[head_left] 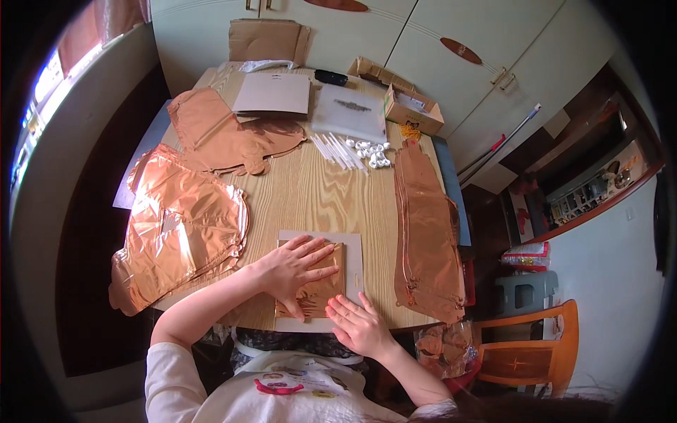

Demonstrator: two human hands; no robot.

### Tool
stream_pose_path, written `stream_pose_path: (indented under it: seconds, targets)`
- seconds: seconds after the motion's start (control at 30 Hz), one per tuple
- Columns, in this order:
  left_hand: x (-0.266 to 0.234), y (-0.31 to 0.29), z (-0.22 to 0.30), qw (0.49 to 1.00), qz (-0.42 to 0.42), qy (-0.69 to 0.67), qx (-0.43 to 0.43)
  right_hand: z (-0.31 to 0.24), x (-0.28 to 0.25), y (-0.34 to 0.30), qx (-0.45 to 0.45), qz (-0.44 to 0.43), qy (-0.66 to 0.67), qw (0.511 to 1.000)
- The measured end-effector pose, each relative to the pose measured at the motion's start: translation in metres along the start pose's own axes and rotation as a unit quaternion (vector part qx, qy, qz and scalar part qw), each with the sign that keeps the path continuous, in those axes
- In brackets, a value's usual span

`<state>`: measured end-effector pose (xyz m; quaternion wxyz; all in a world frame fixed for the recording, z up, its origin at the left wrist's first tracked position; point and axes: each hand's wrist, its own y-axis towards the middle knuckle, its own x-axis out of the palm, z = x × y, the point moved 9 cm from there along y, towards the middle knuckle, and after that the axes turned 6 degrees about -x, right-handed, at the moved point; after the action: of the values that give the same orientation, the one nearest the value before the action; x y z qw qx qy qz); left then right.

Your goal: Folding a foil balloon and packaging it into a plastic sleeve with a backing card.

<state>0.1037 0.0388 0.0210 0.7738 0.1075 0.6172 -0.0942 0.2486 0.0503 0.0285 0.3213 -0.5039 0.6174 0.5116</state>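
Note:
My left hand (296,273) lies flat with spread fingers on a folded copper-coloured foil sheet (323,290). Beneath the foil is a pale card (354,257) at the table's near edge. My right hand (358,326), its fingers stretched out, rests at the lower right corner of the foil and card. Neither hand grips anything. To the left, a shiny copper foil balloon (187,225) is spread out, uninflated. Another flat copper foil piece (204,134) lies behind it. On the right is a long folded stack of copper foil (427,233).
Farther back on the wooden table (282,201) are white sticks (338,151), small white pieces (374,151), a clear plastic bag (349,116), a white card (273,93) and a small open carton (412,109). A wooden chair (522,345) stands at the right.

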Motion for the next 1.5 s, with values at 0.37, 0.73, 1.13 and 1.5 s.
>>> stream_pose_path:
  seconds: [0.37,0.73,1.13,1.5]
  targets:
    - [0.003,0.001,-0.002,0.999,-0.029,0.027,-0.013,0.04,0.003,0.046,-0.02,0.015,0.027,0.999]
    - [0.001,-0.002,-0.004,1.0,-0.013,0.001,-0.02,0.07,0.024,0.061,0.013,-0.182,-0.058,0.982]
    - [-0.005,-0.028,-0.012,0.995,-0.054,0.042,-0.067,0.074,0.028,0.06,0.045,-0.247,-0.032,0.967]
    - [-0.014,-0.08,-0.012,0.982,-0.015,0.054,-0.183,0.075,0.035,0.057,0.033,-0.252,-0.034,0.966]
